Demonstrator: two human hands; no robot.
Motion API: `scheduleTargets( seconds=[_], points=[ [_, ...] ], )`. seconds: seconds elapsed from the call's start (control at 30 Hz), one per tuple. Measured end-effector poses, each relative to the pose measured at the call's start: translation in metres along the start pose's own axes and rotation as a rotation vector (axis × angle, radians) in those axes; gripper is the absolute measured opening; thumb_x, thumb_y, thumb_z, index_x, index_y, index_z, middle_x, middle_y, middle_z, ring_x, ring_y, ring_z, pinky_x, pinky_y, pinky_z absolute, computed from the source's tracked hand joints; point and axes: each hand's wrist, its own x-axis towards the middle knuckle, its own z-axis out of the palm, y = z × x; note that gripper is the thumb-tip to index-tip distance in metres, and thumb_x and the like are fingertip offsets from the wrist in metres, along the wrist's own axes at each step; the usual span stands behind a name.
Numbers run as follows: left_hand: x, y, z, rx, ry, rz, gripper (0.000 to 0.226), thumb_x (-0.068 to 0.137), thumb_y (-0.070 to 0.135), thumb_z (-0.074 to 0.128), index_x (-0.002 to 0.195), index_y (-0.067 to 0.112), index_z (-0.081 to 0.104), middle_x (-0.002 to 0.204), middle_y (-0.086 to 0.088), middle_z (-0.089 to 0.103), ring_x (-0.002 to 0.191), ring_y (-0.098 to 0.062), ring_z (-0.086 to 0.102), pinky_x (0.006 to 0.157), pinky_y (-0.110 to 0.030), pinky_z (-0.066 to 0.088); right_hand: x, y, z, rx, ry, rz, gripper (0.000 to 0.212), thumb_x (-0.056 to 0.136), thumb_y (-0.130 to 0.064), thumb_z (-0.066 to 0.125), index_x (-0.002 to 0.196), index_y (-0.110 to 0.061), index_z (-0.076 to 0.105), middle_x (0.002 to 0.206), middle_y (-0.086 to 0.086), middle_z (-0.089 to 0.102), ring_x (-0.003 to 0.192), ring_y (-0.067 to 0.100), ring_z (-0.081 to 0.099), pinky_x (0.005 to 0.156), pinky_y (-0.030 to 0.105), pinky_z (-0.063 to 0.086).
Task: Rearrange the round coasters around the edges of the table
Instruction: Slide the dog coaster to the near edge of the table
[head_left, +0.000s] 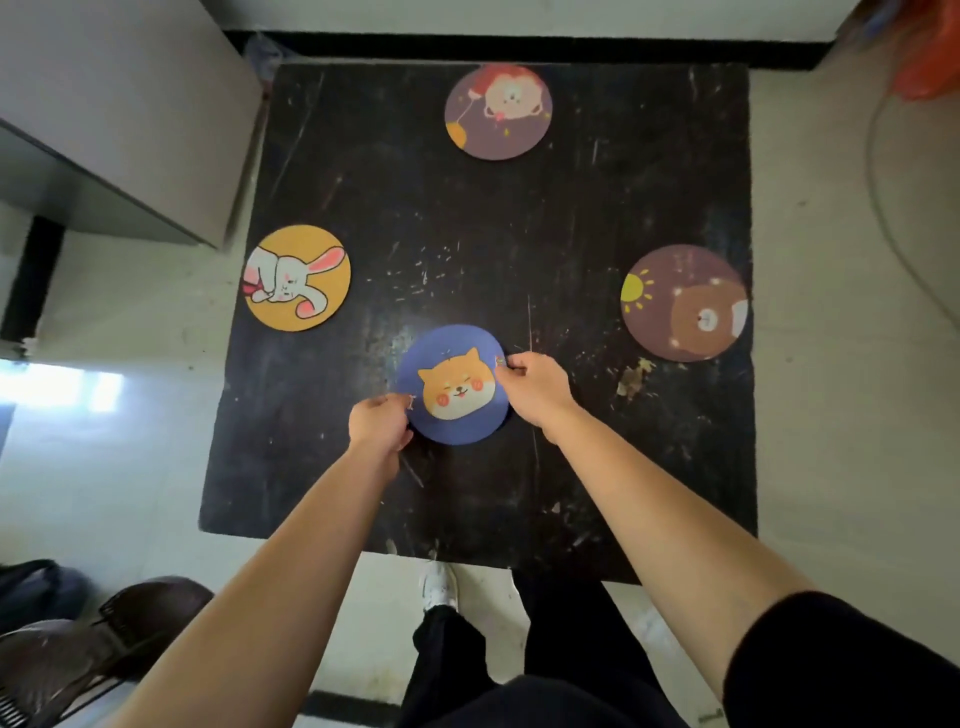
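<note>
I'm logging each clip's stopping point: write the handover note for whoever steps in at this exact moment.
Left hand and right hand: both pinch opposite edges of the round blue coaster with the orange dog face, which sits in from the near edge of the scratched black square table.
Done: round yellow rabbit coaster at the left edge, round purple balloon-character coaster at the far edge, round brown bear-and-sun coaster at the right edge.
Left: bring the blue coaster to the near edge and let go.

Four round coasters (453, 385) (297, 278) (498, 111) (684, 303), one table (467, 249), two hands (378, 423) (535, 387), one chair (78, 639).
</note>
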Motion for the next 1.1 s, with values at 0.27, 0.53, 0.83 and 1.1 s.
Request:
scheduleTargets(
  seconds=[0.27, 0.53, 0.83, 1.1],
  points=[
    [-0.037, 0.003, -0.026, 0.159, -0.057, 0.269, 0.012, 0.089, 0.017, 0.061, 0.079, 0.011, 0.058, 0.072, -0.012, 0.054, 0.065, -0.024, 0.045, 0.062, -0.038, 0.040, -0.058, 0.002, -0.019, 0.057, 0.047, 0.038, 0.029, 0.098, -0.038, 0.055, 0.105, -0.013, 0.068, 0.089, 0.002, 0.066, 0.090, 0.021, 0.064, 0.078, 0.040, 0.052],
    [-0.046, -0.042, -0.071, 0.304, -0.136, 0.410, 0.017, 0.087, 0.016, 0.066, 0.071, 0.020, 0.065, 0.070, -0.002, 0.062, 0.065, -0.019, 0.050, 0.064, -0.036, 0.044, -0.130, 0.039, 0.020, -0.041, 0.082, 0.068, 0.034, 0.099, -0.040, 0.054, 0.094, -0.011, 0.071, 0.092, 0.006, 0.072, 0.086, 0.022, 0.067, 0.074, 0.033, 0.049],
    [-0.041, -0.093, -0.085, 0.445, -0.296, 0.282, 0.024, 0.091, 0.018, 0.053, 0.071, 0.011, 0.042, 0.066, -0.005, 0.033, 0.060, -0.021, 0.032, 0.065, -0.038, 0.030, -0.150, 0.077, 0.063, -0.155, -0.002, 0.139, 0.034, 0.103, -0.033, 0.046, 0.073, -0.018, 0.056, 0.069, 0.001, 0.057, 0.076, 0.026, 0.058, 0.055, 0.029, 0.038],
    [-0.042, -0.098, -0.085, 0.433, -0.346, 0.229, 0.017, 0.091, 0.010, 0.048, 0.087, 0.003, 0.062, 0.087, -0.007, 0.051, 0.077, -0.022, 0.041, 0.071, -0.038, 0.034, -0.150, 0.078, 0.066, -0.099, -0.056, 0.113, 0.040, 0.102, -0.019, 0.043, 0.141, -0.017, 0.049, 0.129, 0.011, 0.062, 0.114, 0.028, 0.057, 0.092, 0.037, 0.046]
  ],
)
